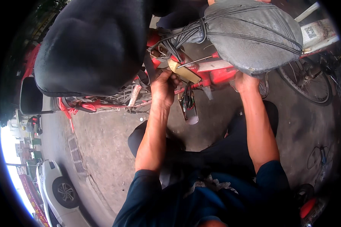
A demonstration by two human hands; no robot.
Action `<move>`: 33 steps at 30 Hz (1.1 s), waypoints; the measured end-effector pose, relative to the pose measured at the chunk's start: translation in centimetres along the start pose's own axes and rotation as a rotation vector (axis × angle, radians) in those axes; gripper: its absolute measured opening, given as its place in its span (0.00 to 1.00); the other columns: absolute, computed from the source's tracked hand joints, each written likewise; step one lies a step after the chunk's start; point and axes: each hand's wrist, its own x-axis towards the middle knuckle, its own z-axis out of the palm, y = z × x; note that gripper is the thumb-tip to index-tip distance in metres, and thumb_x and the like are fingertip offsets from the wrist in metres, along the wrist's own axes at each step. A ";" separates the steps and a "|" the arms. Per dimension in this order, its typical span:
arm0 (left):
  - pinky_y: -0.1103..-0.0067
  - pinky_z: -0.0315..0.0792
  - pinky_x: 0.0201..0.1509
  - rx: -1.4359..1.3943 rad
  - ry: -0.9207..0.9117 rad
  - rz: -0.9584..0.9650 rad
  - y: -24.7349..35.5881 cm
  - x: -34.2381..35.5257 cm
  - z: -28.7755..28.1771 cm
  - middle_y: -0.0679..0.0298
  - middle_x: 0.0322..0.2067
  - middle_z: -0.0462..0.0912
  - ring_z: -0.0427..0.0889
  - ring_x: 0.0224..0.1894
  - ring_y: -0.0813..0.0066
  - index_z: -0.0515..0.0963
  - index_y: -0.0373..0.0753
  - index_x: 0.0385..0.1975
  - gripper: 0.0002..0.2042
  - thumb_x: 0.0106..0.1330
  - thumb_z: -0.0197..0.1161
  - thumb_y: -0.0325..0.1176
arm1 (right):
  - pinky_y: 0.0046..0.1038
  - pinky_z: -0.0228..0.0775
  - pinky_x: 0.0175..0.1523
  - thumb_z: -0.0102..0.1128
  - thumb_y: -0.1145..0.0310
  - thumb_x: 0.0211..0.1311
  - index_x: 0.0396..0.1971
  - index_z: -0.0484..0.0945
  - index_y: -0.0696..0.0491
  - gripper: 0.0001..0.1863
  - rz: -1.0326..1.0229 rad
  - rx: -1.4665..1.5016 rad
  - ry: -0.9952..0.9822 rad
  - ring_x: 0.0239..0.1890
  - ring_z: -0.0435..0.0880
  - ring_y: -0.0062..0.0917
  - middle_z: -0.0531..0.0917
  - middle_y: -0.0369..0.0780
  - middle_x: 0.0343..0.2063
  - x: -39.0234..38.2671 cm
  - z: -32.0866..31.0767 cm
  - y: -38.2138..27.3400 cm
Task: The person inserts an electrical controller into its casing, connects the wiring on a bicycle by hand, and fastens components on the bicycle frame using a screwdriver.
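Observation:
My left hand point(163, 84) is at the red frame point(219, 75) of an electric bike, its fingers curled against the edge of a tan block-shaped part point(186, 72). Whatever lies inside those fingers is hidden. Across the block runs the thin metal shaft point(197, 61) of what looks like a screwdriver, its red end passing behind the seat. My right hand point(247, 82) reaches up under the grey covered seat point(254, 36), which hides its fingers. Dark cables point(174, 43) hang in a bundle above the block. Below it, a pedal-like part point(188, 108) with wires hangs down.
A large black padded cover point(94, 47) fills the upper left, beside a mirror point(31, 95). Part of another person shows at the top edge. A spoked wheel point(308, 81) stands at right. The concrete ground has a drain grate point(76, 154); a light-coloured car point(60, 193) is lower left.

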 end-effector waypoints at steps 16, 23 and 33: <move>0.72 0.73 0.32 0.012 0.079 -0.060 0.5 -0.4 0.1 0.63 0.25 0.75 0.74 0.25 0.71 0.74 0.34 0.34 0.06 0.64 0.53 0.30 | 0.32 0.61 0.63 0.62 0.72 0.58 0.57 0.65 0.56 0.27 0.056 0.071 0.123 0.58 0.70 0.29 0.71 0.40 0.56 -1.5 3.4 -2.5; 0.73 0.72 0.32 -0.013 0.074 -0.077 0.5 -0.2 -0.1 0.63 0.25 0.76 0.74 0.26 0.72 0.75 0.34 0.35 0.08 0.65 0.53 0.32 | 0.31 0.73 0.49 0.56 0.71 0.62 0.53 0.69 0.57 0.19 -0.013 -0.130 0.093 0.48 0.77 0.29 0.75 0.41 0.50 0.2 0.7 -0.7; 0.73 0.71 0.34 -0.031 0.107 -0.117 1.3 -1.0 1.0 0.63 0.25 0.75 0.73 0.27 0.72 0.74 0.36 0.33 0.06 0.64 0.54 0.31 | 0.35 0.74 0.50 0.55 0.70 0.63 0.51 0.70 0.57 0.17 -0.152 0.019 0.129 0.43 0.79 0.31 0.78 0.41 0.46 1.0 1.4 -0.3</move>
